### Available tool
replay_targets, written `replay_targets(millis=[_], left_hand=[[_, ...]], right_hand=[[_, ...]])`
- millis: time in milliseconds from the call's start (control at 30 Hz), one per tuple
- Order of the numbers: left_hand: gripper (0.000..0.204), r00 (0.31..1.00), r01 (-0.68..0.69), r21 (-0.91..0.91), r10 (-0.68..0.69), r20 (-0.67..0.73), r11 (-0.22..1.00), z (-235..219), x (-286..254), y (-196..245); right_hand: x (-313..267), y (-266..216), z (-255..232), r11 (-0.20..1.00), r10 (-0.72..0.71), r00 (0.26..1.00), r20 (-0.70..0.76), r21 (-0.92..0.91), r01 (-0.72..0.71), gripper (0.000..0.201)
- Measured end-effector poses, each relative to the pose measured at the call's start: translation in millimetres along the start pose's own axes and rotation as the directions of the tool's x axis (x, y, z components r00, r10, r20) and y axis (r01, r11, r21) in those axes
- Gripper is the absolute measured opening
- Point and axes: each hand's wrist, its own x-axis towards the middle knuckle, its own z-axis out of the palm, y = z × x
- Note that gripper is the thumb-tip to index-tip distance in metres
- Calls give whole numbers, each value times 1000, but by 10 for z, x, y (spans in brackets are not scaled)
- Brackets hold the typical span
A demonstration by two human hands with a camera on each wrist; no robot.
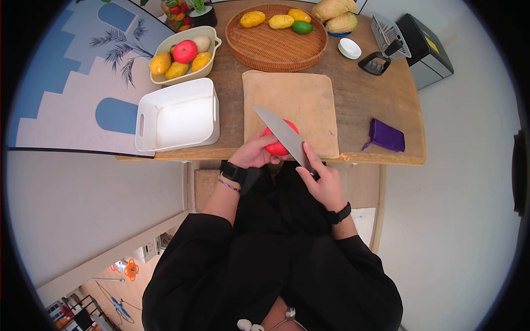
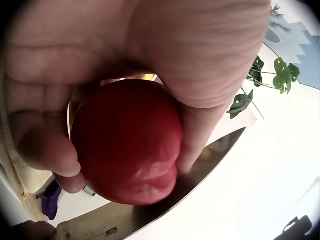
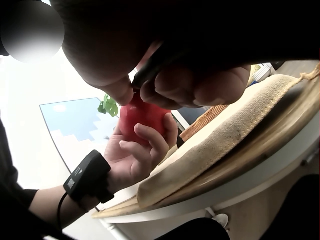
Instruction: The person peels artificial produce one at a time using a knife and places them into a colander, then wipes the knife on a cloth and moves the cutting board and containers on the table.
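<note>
My left hand (image 1: 254,151) cups a smooth, round red fruit (image 2: 127,140) near the table's front edge, fingers and thumb curled about its sides. The right hand (image 1: 324,185) grips a kitchen knife (image 1: 281,131) by its dark handle, with a finger reaching along the blade. In the head view the broad blade slants across the red fruit, its tip pointing away to the upper left. From the left wrist the blade shows behind the fruit and the thumb. Under the knife tip lies a beige cloth mat (image 1: 298,91).
A white bin (image 1: 182,124) stands left of the mat, with a cream basket (image 1: 214,60) of fruit behind it. Farther back are a round wicker tray (image 1: 270,52) with yellow and green fruit, and a small white bowl (image 1: 349,48). A purple pouch (image 1: 386,135) lies at right.
</note>
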Motion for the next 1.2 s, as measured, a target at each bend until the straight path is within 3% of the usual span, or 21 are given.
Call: replay_targets(millis=[100,167,300,367,500,767,967,1000,1067,1200], left_hand=[[47,996,-2,55,7,-91,999,162,-23,13],[47,966,-35,-43,23,-256,998,391,-25,43],[45,974,-29,-54,16,-226,998,221,-15,-7],[45,996,-15,-65,9,-84,998,139,-14,-6],[40,989,-32,-31,27,-147,999,142,-18,-33],[41,984,-13,-77,-1,-178,997,157,6,-64],[43,994,-53,-152,38,-99,987,-46,55,-130],[43,994,-52,-152,37,-98,987,96,42,-84],[43,947,-65,-89,33,-320,994,355,16,-6],[46,947,-86,-111,47,-317,990,205,23,-52]], right_hand=[[-23,16,-1,1000,8,1000,-1,-24,-8,68],[-25,0,-10,1000,10,1000,2,-28,-10,67],[-46,-2,-3,999,31,999,14,-29,-31,68],[-40,-34,-19,999,44,999,20,-14,-44,68],[-43,0,15,1000,-22,999,-26,12,22,68],[-67,14,-6,997,70,996,49,-15,-69,68],[-56,3,-6,998,63,997,50,12,-63,68],[-59,-6,-6,998,64,997,50,12,-65,68],[-41,-19,7,1000,3,1000,16,15,-4,68],[-59,-5,28,1000,25,998,56,2,-25,68]])
